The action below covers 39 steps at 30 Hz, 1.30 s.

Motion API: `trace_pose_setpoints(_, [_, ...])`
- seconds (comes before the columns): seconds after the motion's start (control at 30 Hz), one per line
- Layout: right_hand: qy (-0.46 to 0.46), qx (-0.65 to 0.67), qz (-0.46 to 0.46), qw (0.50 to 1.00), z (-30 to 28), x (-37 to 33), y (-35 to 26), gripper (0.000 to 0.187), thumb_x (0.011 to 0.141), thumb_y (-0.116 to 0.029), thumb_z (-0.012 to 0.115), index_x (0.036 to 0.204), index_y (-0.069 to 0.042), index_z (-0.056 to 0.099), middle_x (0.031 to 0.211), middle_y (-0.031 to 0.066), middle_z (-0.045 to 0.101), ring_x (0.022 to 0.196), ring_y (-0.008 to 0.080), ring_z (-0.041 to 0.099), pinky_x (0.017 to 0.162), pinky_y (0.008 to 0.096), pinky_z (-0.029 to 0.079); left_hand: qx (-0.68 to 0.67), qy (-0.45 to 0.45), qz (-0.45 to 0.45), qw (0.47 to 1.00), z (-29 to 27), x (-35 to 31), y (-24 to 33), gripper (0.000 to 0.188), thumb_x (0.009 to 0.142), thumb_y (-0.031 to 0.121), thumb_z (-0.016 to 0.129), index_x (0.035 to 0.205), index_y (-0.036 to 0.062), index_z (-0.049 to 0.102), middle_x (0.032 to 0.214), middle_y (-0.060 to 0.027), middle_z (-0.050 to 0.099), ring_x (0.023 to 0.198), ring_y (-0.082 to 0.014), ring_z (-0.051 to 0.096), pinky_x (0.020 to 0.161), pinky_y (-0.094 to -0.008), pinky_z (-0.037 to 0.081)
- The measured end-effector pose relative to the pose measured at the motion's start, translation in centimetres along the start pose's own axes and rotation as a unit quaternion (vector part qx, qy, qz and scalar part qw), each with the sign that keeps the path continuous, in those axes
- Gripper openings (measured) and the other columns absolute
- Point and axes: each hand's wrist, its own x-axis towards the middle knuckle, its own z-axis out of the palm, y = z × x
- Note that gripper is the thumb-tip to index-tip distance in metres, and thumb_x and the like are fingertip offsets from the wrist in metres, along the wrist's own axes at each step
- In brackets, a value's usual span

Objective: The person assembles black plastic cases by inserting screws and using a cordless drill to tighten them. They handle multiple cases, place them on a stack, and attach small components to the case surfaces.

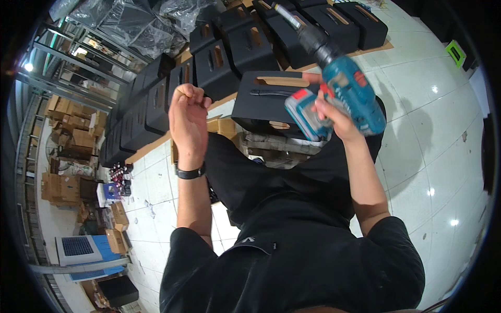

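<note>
Drill [357,96] in the right hand [340,119], cordless, teal and black, raised over the right end of a black box [242,108] that sits between the knees. Right-hand fingers closed round the grip, firm by the look of it; which one, if any, lies on the trigger cannot be told. Battery pack [305,117] hangs at the lower left of the tool; chuck [314,39] and long bit [287,15] point up and away, towards the rows of similar black boxes [253,47], the bit touching nothing that can be made out. Left hand [187,120] held up to the left of the box and apart from it, fingers half curled, thumb near the fingertips (a small thing could be pinched there; cannot tell). Dark wristband [191,172] on that wrist. Handling, as judged: the drill should be hard, rigid and fairly heavy, weight shared between body and battery, so the grip between them is the place to take it; the bit end is best kept out of the palm. The box looks stiff and bulky, likely board with a matt coat that could scuff; the pale-edged slot [282,82] and the black strap [269,93] in its upper face offer the natural holds, with two hands on opposite edges steadier for turning it. Beneath its near side, a plastic-wrapped stack [282,144], probably softer and apt to slide.
</note>
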Motion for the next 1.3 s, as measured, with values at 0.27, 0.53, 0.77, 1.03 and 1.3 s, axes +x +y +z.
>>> trace_pose_setpoints(0.27, [-0.139, -0.055, 0.122, 0.981, 1.7, -4.5, 0.5, 0.024, 0.093, -0.014, 0.066, 0.115, -0.007, 0.07, 0.097, 0.0036, 0.071, 0.091, 0.0166, 0.067, 0.083, 0.033, 0.053, -0.179, 0.124, -0.027, 0.976, 2.5, -0.4, -4.1, 0.029, 0.11, 0.017, 0.058, 0.138, 0.0114, 0.058, 0.119, -0.0011, 0.067, 0.106, -0.0119, 0.06, 0.092, -0.0318, 0.052])
trace_pose_setpoints(0.53, [-0.195, -0.004, 0.072, 0.978, 2.6, -4.9, 2.0, 0.03, 0.092, -0.011, 0.066, 0.122, -0.006, 0.068, 0.115, 0.0084, 0.077, 0.108, 0.0247, 0.072, 0.098, 0.0375, 0.054, -0.192, 0.185, -0.048, 0.963, 2.6, -0.5, -5.0, 0.028, 0.104, 0.015, 0.067, 0.129, 0.0046, 0.064, 0.122, -0.0074, 0.07, 0.106, -0.0134, 0.069, 0.089, -0.021, 0.062])
trace_pose_setpoints(0.77, [-0.212, -0.055, 0.082, 0.972, 2.9, -4.8, 2.4, 0.033, 0.092, -0.01, 0.067, 0.125, -0.006, 0.067, 0.122, 0.0074, 0.077, 0.11, 0.0253, 0.072, 0.1, 0.0381, 0.054, -0.211, 0.183, -0.057, 0.959, 2.2, -0.9, -5.8, 0.025, 0.103, 0.018, 0.069, 0.124, 0.0048, 0.066, 0.118, -0.0071, 0.072, 0.105, -0.0133, 0.071, 0.085, -0.0188, 0.063])
trace_pose_setpoints(1.03, [-0.224, -0.065, 0.106, 0.967, 3.7, -4.2, 4.2, 0.033, 0.094, -0.013, 0.066, 0.127, -0.009, 0.067, 0.123, 0.0043, 0.077, 0.114, 0.0271, 0.07, 0.103, 0.0379, 0.051, -0.221, 0.197, -0.074, 0.952, 0.0, -1.2, -7.1, 0.025, 0.107, 0.021, 0.064, 0.127, 0.0062, 0.063, 0.119, -0.0026, 0.069, 0.107, -0.0098, 0.065, 0.086, -0.0168, 0.058])
trace_pose_setpoints(1.3, [-0.228, -0.278, -0.087, 0.929, 4.3, 0.1, 5.5, 0.052, 0.085, -0.009, 0.07, 0.137, -0.007, 0.065, 0.115, 0.0111, 0.077, 0.101, 0.0242, 0.073, 0.092, 0.0326, 0.054, -0.202, 0.222, -0.113, 0.947, -4.0, 0.4, -10.4, 0.019, 0.103, 0.019, 0.069, 0.117, 0.0059, 0.068, 0.114, -0.004, 0.072, 0.103, -0.011, 0.07, 0.08, -0.0158, 0.062])
